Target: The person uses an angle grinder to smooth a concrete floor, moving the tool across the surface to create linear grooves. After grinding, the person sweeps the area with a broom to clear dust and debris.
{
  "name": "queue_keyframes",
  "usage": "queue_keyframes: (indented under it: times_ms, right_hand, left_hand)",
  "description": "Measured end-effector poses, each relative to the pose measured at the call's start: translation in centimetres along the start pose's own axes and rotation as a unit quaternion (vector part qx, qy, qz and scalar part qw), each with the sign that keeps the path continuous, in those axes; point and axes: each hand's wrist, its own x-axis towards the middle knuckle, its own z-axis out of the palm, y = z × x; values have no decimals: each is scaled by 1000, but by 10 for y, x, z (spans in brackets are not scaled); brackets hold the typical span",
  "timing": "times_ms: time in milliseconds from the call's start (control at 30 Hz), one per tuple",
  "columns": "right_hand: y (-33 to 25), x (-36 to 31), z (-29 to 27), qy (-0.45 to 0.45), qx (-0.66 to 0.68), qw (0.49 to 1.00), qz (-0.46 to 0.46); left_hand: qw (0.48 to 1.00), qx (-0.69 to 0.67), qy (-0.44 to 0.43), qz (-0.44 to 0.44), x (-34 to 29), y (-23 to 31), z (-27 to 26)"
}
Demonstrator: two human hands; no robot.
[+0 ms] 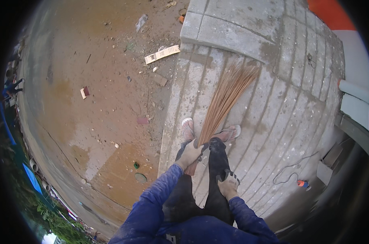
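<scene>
Grooved grey concrete [273, 118] spreads beneath the person, its left edge meeting wet brown ground [111, 81] strewn with small stones and scraps, while a raised concrete block [233, 30] stands toward the far side. Across the grooves slants a broom [225, 101], a bundle of thin brown sticks whose narrow end sits within the left hand [189, 155] and whose loose ends fan out ahead and to the right, passing between the feet [187, 129] in pale sandals; whether the tips touch the concrete is hard to tell. Gloved in a pale material, the left hand is closed around the bundle close to its butt, a short length of which sticks out on the near side, beside the left knee. Also gloved, the right hand [229, 185] rests against the right leg [218, 175] with its fingers partly bent, well apart from the broom. Dark print marks a long pale strip [162, 54] lying on the brown ground by the concrete edge, and a small red-and-cream packet [84, 92] lies farther left, its surface too small to make out
</scene>
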Motion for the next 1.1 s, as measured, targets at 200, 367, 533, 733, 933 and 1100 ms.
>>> queue_keyframes:
  times_ms: [200,367,533,733,933,1100]
  right_hand:
    - [8,-2,12,4,13,1000,5]
    - [4,0,13,2,-7,1000,-3]
    - [12,5,4,0,6,1000,5]
    - [28,17,6,13,-12,999,-29]
    - [46,32,-5,-11,-8,999,-40]
    - [54,33,-37,20,-20,998,-48]
  left_hand:
    - [966,-174,187,-47,65,12,-41]
    - [984,-149,87,-56,-47,-24,43]
    - [986,-123,77,-87,-1,-48,-13]
    - [884,-416,166,-138,-113,-61,113]
    - [986,-161,-2,52,-67,-5,140]
    - [929,-313,107,-165,-18,-59,83]
